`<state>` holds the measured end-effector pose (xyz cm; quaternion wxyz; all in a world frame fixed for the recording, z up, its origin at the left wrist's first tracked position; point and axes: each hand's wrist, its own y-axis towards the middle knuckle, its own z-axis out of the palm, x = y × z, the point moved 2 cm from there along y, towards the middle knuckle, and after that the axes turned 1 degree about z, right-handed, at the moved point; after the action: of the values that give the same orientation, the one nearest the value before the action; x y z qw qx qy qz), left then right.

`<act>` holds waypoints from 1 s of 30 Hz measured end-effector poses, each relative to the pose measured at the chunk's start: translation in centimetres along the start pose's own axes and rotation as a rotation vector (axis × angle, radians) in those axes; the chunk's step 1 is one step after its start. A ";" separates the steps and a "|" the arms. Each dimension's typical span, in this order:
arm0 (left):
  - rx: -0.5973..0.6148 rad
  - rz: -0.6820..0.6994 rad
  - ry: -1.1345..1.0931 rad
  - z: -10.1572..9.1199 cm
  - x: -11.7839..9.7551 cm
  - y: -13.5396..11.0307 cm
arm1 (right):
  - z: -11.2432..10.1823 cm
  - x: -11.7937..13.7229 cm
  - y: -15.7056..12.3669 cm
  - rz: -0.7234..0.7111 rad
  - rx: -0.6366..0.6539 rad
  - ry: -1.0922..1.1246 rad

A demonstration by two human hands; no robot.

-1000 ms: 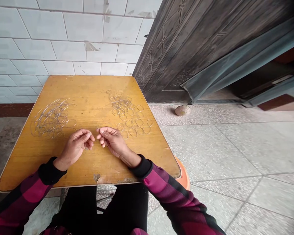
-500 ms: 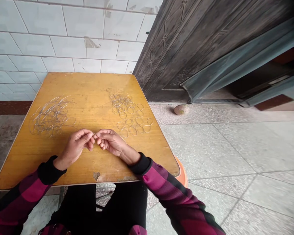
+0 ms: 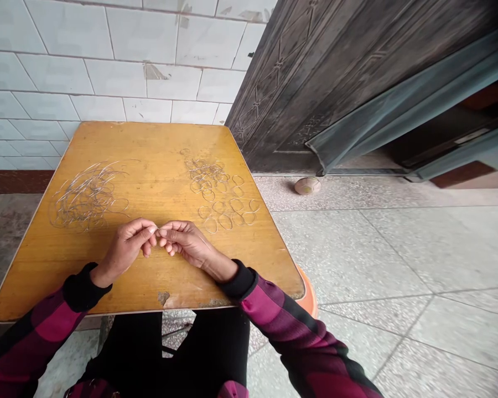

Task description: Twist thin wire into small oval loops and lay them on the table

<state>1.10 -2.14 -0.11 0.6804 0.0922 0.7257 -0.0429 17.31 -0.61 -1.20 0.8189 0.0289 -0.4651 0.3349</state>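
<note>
My left hand (image 3: 128, 246) and my right hand (image 3: 185, 242) meet above the near middle of the table, thumbs pinched against forefingers. Between the fingertips runs a thin piece of wire (image 3: 157, 229), mostly hidden by the fingers; a fine end seems to show past my right hand. To the left lies a tangled pile of thin wires (image 3: 92, 196), some long and curved. On the right side several wire rings (image 3: 224, 222) lie spread out, with a denser heap of wire loops (image 3: 206, 174) behind them.
The yellow wooden table (image 3: 149, 141) has a chipped near edge and stands against a white tiled wall (image 3: 141, 33). An orange stool (image 3: 310, 293) shows under its right corner. A dark carved door (image 3: 282, 94), a grey-green curtain (image 3: 382, 121) and a roundish object (image 3: 307, 186) on the floor are to the right.
Both hands have shifted very slightly to the left, and their fingertips remain close together on the wire. The wire pile and the rings lie as before.
</note>
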 end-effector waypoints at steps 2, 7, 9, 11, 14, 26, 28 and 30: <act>-0.007 0.028 0.027 -0.2 0.0 0.0 | 0.0 0.0 0.0 0.017 0.027 0.021; 0.006 0.022 0.026 -0.3 -0.2 0.0 | -0.2 0.0 -0.1 0.026 0.035 0.038; 0.017 0.015 0.026 -0.3 -0.4 0.1 | -0.3 -0.1 0.0 0.013 0.020 0.028; 0.025 0.005 0.024 -0.3 -0.6 0.1 | -0.3 -0.2 0.0 0.011 0.021 0.012; 0.014 -0.010 0.019 -0.4 -0.7 0.2 | -0.4 0.0 0.0 -0.045 0.006 -0.019; 0.042 -0.005 0.007 -0.2 -0.5 0.7 | 0.0 0.8 -1.0 -0.588 -0.102 -0.524; 0.040 0.000 0.022 -0.4 -0.6 0.7 | 0.1 1.5 -1.5 -0.693 -0.114 -0.703; 0.017 0.013 0.052 -0.6 -0.8 0.7 | 0.2 2.0 -1.9 -0.749 -0.132 -0.836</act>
<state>0.74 -1.39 0.77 0.6608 0.1037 0.7422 -0.0424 18.87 -1.11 0.97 0.6282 0.2707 -0.7279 -0.0484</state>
